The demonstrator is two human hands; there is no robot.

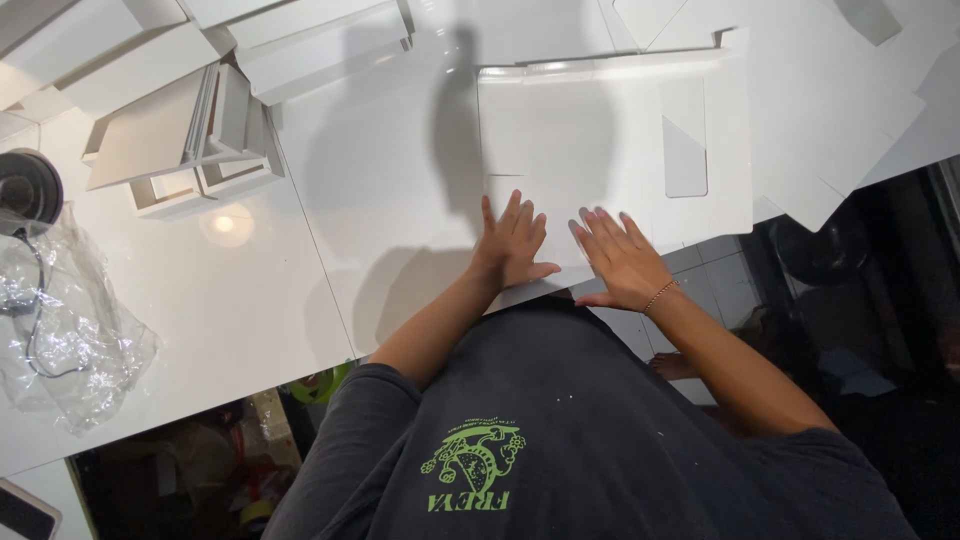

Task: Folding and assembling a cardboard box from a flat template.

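Cardboard sheet: a flat white die-cut cardboard sheet [600,150] lies on the white bench [380,180], its near edge at the bench's front edge, reaching away from the person, with a cut-out window toward its right side.
Left hand: the left hand [512,245] is pressed flat on the sheet's near left corner, fingers spread and pointing away, palm down, gripping nothing.
Right hand: the right hand [622,258] lies flat just beside the left one, on the sheet's near edge, fingers fanned out, open; a thin bracelet [660,296] circles its wrist.
Sheet versus hands: the sheet stretches out ahead of both hands and off to the right; both palms rest on its near strip.
More sheets: further white sheets [850,90] overlap at the far right.
Folded boxes: a cluster of white folded boxes [200,130] sits at the far left, well apart from the hands.
Plastic wrap: a crumpled clear plastic bag [70,330] lies at the left edge of the bench.
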